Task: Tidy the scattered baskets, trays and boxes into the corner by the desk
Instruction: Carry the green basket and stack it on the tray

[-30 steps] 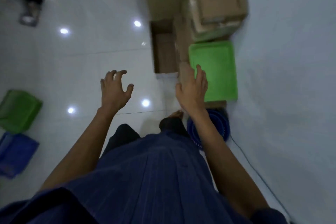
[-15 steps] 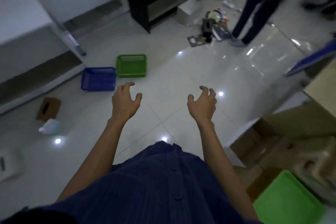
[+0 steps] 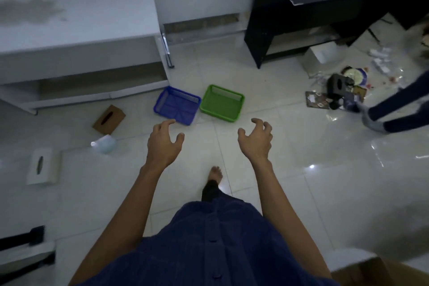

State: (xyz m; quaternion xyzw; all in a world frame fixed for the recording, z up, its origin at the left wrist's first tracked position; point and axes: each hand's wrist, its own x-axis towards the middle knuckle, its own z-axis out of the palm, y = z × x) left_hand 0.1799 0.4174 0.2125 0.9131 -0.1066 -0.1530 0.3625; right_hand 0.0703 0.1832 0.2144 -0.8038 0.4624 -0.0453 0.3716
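A blue mesh basket (image 3: 176,105) and a green basket (image 3: 222,102) lie side by side on the pale tiled floor, ahead of me. My left hand (image 3: 163,144) hovers just below the blue basket, fingers loosely curled, holding nothing. My right hand (image 3: 256,140) hangs below and right of the green basket, also empty with loose fingers. A brown tissue box (image 3: 108,119), a white tissue box (image 3: 42,166) and a crumpled white bag (image 3: 104,144) lie on the floor to the left.
A white cabinet (image 3: 76,30) stands at the left, a black desk (image 3: 325,4) at the upper right. Scattered rubbish (image 3: 341,90) lies right of the desk, where another person's legs (image 3: 394,114) stand. A cardboard box corner (image 3: 380,274) shows at bottom right.
My view has swung from the cardboard boxes and green tray by the wall to the open floor. The two baskets have come closer. Both hands stay raised and empty.
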